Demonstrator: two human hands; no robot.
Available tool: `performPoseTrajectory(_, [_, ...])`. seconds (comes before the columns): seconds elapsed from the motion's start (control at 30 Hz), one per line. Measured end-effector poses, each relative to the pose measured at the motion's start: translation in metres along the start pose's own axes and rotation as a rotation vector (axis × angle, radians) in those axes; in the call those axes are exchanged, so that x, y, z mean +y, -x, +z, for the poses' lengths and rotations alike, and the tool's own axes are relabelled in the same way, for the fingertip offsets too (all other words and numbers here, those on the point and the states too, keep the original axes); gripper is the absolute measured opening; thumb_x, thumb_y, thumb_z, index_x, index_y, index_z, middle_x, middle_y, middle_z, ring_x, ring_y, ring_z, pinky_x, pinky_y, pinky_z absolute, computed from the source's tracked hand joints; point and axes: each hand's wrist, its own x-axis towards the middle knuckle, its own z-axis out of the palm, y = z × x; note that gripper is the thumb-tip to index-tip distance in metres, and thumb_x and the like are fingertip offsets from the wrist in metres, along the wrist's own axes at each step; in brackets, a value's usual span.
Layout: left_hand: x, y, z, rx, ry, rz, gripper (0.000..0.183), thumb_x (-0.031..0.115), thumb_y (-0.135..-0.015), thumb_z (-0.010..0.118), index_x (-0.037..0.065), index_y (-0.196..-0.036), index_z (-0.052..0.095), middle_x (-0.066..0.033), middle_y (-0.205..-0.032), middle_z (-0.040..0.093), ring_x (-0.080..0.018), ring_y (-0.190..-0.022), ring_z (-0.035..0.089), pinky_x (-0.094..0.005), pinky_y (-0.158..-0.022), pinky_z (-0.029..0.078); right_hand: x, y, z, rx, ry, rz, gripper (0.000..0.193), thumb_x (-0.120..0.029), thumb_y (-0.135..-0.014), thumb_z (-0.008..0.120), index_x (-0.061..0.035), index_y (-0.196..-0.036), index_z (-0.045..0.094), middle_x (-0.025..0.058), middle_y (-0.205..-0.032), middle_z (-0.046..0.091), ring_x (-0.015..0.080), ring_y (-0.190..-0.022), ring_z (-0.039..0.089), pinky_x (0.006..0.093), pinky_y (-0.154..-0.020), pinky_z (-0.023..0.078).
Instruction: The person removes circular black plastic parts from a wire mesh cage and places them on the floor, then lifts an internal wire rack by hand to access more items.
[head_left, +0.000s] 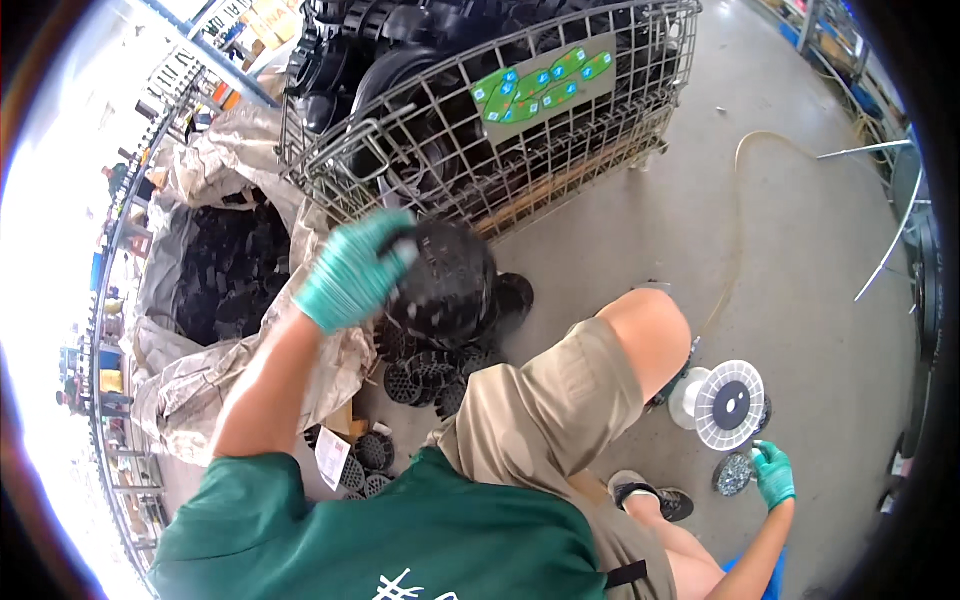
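Observation:
My left hand (352,270), in a green glove, grips the edge of a black, dome-like round plastic part (445,285). Motion blurs its fingertips and the part. Below it on the floor are several black slotted discs (430,375). Off to the right, my gloved right hand (776,476) is closed with its fingertips together; something small and pale shows there, too small to name. Close by that hand lies a round dish of small shiny metal pieces (734,474). Just beyond stands a white spool (728,405) with a dark centre.
A wire mesh cage (560,110) full of black plastic parts stands ahead. At left is a large woven sack (165,290) holding black pieces. A pale hose (738,220) runs across the grey floor. More slotted discs and a paper sheet (332,458) lie lower left.

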Motion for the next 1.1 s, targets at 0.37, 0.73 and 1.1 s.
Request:
performPoseTrajectory(0.37, [-0.162, 0.116, 0.168, -0.139, 0.503, -1.323, 0.039, 0.03, -0.1, 0.065, 0.0, -0.125, 0.066, -0.0185, -0.115, 0.072, -0.0347, -0.102, 0.072, -0.0449, -0.093, 0.056, 0.018, 0.008, 0.009, 0.019, -0.017, 0.064, 0.028, -0.015, -0.097, 0.067, -0.0026, -0.122, 0.069, 0.0038, -0.092, 0.071, 0.011, -0.075, 0.063, 0.0298, -0.066, 0.054])
performPoseTrajectory(0.73, [0.057, -0.123, 0.038, 0.276, 0.101, 0.57, 0.026, 0.012, -0.093, 0.072, 0.004, -0.118, 0.071, -0.0134, -0.107, 0.073, -0.0294, -0.093, 0.072, -0.0392, -0.084, 0.058, 0.023, -0.002, 0.013, 0.093, 0.322, -0.041, 0.034, -0.023, -0.091, 0.072, 0.0015, -0.115, 0.072, 0.0194, -0.097, 0.077, 0.0224, -0.087, 0.074, 0.0361, -0.08, 0.058])
performPoseTrajectory(1.1, [0.051, -0.363, -0.027, -0.426, -0.787, 0.412, 0.04, 0.014, -0.085, 0.076, 0.009, -0.124, 0.069, -0.0195, -0.122, 0.07, -0.0408, -0.115, 0.065, -0.0478, -0.095, 0.053, -0.007, 0.004, -0.001, 0.145, 0.23, -0.06, 0.037, -0.027, -0.092, 0.07, -0.0009, -0.119, 0.071, 0.0212, -0.106, 0.076, 0.0301, -0.094, 0.075, 0.0381, -0.086, 0.057])
